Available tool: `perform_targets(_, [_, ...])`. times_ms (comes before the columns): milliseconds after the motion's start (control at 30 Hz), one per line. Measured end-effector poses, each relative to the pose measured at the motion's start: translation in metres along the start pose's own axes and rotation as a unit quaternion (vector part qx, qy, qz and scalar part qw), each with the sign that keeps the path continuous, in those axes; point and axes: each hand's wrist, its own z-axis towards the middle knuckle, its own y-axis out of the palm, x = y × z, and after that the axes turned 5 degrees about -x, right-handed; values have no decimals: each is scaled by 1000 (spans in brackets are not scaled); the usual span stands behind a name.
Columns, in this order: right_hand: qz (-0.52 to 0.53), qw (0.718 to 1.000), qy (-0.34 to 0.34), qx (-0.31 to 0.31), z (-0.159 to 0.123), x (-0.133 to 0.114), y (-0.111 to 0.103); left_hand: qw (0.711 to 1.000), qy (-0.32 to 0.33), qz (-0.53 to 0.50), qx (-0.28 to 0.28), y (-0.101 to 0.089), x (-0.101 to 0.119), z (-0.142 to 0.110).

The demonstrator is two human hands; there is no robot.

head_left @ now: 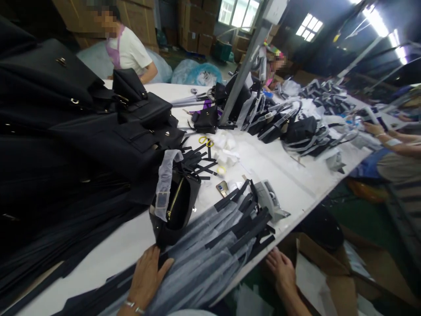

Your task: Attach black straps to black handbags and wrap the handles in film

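My left hand point(148, 274) lies at the near end of a small black handbag point(177, 206), its thumb spread away from the fingers. It rests by a bundle of long black straps point(210, 245), many wrapped in translucent white film. The bag is open at the top, showing a gold zip and a dark inside; a film-wrapped strap point(162, 186) with a buckle hangs over its side. My right hand point(283, 270) is at the table's front edge, just below the strap ends, fingers stretched out and nothing visible in them.
Black bags point(98, 145) are heaped along the left. A grey tape dispenser-like device point(268, 199) and a small gold-coloured item point(222, 188) sit beyond the straps. A metal post point(243, 66) rises from the table point(283, 175). Cardboard boxes point(329, 276) stand below right. Co-workers are around the table.
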Motion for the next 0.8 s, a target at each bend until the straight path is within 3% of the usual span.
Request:
perform_targets(67, [35, 986, 132, -95, -36, 32, 14, 998, 9, 47, -30, -2, -1, -1])
perform_targets(133, [26, 959, 212, -187, -74, 54, 41, 995, 9, 85, -59, -8, 0, 3])
perform_targets(200, [5, 940, 207, -272, -105, 62, 67, 991, 5, 104, -88, -15, 3, 10])
perform_targets(267, [-59, 921, 164, -347, -126, 53, 83, 988, 7, 102, -114, -22, 5, 14])
perform_targets(300, [-122, 898, 143, -397, -132, 42, 86, 987, 11, 97, -124, -25, 5, 15])
perform_targets(367, [-304, 807, 101, -496, -138, 14, 85, 988, 28, 76, -135, -31, 4, 10])
perform_targets(433, [-468, 707, -1, -530, -140, -17, 84, 988, 53, 52, -136, -36, -1, 0])
perform_targets(533, [-540, 618, -291, -491, -148, -47, 103, 985, 80, 29, -148, -41, -11, -22])
perform_targets(600, [-543, 530, -431, -488, -155, -47, 130, 982, 76, 28, -170, -41, -17, -37])
perform_targets(700, [-581, 395, -493, -513, -158, -29, 177, 981, 59, 44, -181, -37, -18, -52])
perform_targets(800, [-596, 315, -509, -535, -150, -13, 211, 984, 38, 68, -161, -31, -10, -56])
